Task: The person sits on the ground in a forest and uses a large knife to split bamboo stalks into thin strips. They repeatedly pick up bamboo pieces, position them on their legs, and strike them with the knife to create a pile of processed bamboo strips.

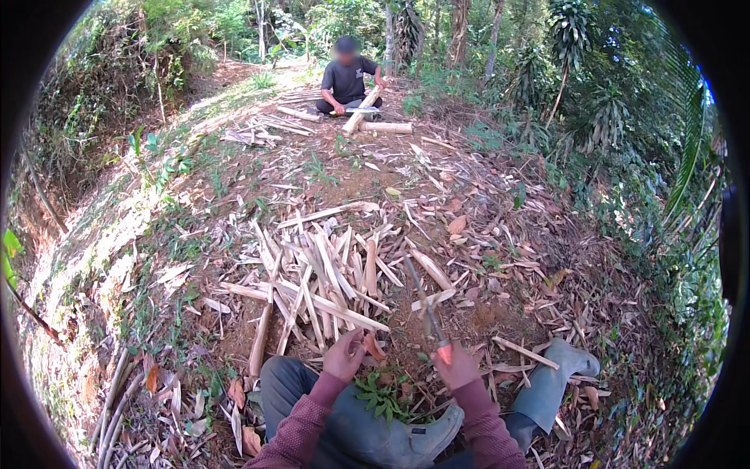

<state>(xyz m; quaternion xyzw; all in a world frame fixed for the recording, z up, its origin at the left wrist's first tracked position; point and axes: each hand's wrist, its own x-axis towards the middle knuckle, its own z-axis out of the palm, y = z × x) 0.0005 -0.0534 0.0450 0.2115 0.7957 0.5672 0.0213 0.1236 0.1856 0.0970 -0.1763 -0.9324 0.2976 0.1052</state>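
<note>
My right hand [455, 366] is closed round the orange handle of a machete [427, 308], whose long, narrow blade points away and slightly left, above the ground. To its left, my left hand [344, 356] has its fingers curled together. A reddish-brown piece [374, 346], like a dry leaf, shows at those fingertips; whether they grip it is unclear. Just beyond my left hand lies a loose heap of split wood sticks [320, 273], pale and crossing each other. One long split stick [336, 311] ends close to my left fingers.
My boots [430, 438] and bent knees flank a small green plant [383, 399]. A loose stick [525, 352] lies by the right boot. Farther off, a person [350, 78] sits holding a thick pole [364, 109] and a blade. Leaf litter covers the ground; bushes and trees line both sides.
</note>
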